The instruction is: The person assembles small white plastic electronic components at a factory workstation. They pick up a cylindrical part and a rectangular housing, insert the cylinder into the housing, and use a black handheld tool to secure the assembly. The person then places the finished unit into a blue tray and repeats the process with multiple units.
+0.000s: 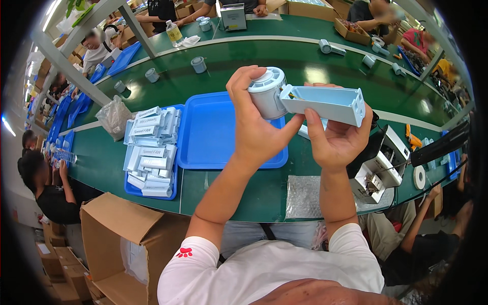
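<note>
Holding a light-blue unit (295,105) up over the green table (213,187), the person has both hands on it. L hand (254,122) is part-curled round the unit's round head (266,99): fingers wrap its L & far side, thumb stretched out below the joint twd the R thumb. R hand (338,145) is also part-closed, gripping the open, trough-shaped handle (338,111): thumb on its near wall, other fingers behind & under, a bit showing past the far rim. Head sits btwn L thumb & fingers, handle btwn R thumb & fingers; a few coloured wires (291,95) show at the handle's head end. Another pale-blue piece (304,132) shows below the handle; can't tell if R hand has it too. On table: blue tray (206,132), w/ 2nd tray (137,193) just L, full of pale-blue pcs (152,151). R side: bubble wrap (303,195), white machine (389,170), tape roll (419,178) farther R.
</note>
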`<state>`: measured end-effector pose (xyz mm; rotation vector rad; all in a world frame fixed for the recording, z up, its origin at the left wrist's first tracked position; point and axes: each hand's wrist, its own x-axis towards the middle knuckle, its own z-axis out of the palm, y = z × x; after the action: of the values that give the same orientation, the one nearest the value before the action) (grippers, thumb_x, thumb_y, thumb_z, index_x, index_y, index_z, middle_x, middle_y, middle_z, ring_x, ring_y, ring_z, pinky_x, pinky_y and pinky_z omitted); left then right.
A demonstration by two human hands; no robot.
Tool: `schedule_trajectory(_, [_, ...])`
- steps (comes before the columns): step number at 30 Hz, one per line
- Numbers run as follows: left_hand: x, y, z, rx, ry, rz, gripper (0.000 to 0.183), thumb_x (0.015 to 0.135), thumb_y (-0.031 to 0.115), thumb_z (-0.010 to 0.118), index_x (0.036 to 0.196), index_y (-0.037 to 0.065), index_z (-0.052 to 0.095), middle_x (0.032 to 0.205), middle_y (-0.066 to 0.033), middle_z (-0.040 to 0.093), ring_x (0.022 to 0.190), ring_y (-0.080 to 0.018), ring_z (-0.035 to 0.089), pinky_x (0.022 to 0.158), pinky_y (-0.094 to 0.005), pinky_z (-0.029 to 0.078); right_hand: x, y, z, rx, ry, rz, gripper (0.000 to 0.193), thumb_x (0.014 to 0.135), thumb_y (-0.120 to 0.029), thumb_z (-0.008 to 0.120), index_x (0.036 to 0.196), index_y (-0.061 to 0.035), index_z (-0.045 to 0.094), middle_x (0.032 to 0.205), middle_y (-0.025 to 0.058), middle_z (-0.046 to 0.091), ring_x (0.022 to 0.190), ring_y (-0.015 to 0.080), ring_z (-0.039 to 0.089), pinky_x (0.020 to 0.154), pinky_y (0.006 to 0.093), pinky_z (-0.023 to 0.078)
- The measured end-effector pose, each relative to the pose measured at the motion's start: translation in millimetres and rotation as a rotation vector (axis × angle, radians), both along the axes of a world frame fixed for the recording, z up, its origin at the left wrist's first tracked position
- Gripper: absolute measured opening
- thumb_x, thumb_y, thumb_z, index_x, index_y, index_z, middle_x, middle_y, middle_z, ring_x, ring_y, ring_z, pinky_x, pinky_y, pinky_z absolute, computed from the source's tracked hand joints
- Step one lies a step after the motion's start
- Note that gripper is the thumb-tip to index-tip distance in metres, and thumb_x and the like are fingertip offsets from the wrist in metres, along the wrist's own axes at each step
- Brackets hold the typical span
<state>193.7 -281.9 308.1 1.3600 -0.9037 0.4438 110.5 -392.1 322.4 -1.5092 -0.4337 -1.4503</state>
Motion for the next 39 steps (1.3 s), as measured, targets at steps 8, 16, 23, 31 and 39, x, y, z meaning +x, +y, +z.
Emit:
schedule_trajectory(8, [0, -5, -2, -0.035, -0.071, 0.026, 0.087, 0.064, 0.006, 0.088, 0.135, 0.004, 0.038, 0.138, -0.0209, 0.036, 0.127, -0.0351, 0.044, 0.103, -0.0430, 0.043, -1, 4, -1, 0.036, -0.001, -0.009, 0.063, 0.077, 0.010, 0.081, 0.130, 0.0055, 0.045, 0.114, 0.0245, 0.068, 0.106, 0.0319, 0.071, 0.091, 0.0391, 0.059])
schedule_trajectory(16, [4, -2, 2, -0.024, -0.151, 0.007, 0.076, 0.063, 0.006, 0.087, 0.130, 0.006, 0.050, 0.138, -0.0186, 0.046, 0.121, -0.0325, 0.053, 0.096, -0.0404, 0.049, -4, 3, 0, 0.023, 0.038, 0.000, 0.061, 0.077, 0.008, 0.082, 0.128, 0.0055, 0.048, 0.114, 0.0225, 0.068, 0.106, 0.0286, 0.071, 0.091, 0.0360, 0.057])
schedule_trajectory(23, [2, -1, 5, -0.022, -0.172, 0.047, 0.069, 0.063, 0.005, 0.085, 0.128, 0.010, 0.062, 0.135, -0.0165, 0.049, 0.116, -0.0311, 0.057, 0.092, -0.0400, 0.052, -3, 5, -2, 0.048, 0.049, -0.008, 0.062, 0.077, 0.007, 0.082, 0.129, 0.0057, 0.048, 0.116, 0.0211, 0.068, 0.107, 0.0268, 0.070, 0.092, 0.0346, 0.057])
schedule_trajectory(31, [-1, 3, 7, 0.000, -0.136, -0.024, 0.063, 0.071, 0.001, 0.084, 0.130, 0.007, 0.063, 0.138, -0.0141, 0.051, 0.123, -0.0250, 0.056, 0.098, -0.0374, 0.052, -2, 4, -3, 0.056, 0.050, 0.004, 0.061, 0.078, 0.008, 0.082, 0.129, 0.0057, 0.048, 0.115, 0.0209, 0.068, 0.107, 0.0266, 0.070, 0.092, 0.0351, 0.057])
schedule_trajectory(39, [5, 1, 4, -0.084, -0.203, -0.052, 0.064, 0.066, 0.001, 0.082, 0.128, 0.008, 0.067, 0.134, -0.0151, 0.056, 0.117, -0.0270, 0.061, 0.089, -0.0356, 0.056, -4, 8, -1, -0.004, 0.032, 0.006, 0.061, 0.078, 0.007, 0.081, 0.128, 0.0060, 0.048, 0.114, 0.0221, 0.068, 0.106, 0.0268, 0.070, 0.092, 0.0358, 0.057])
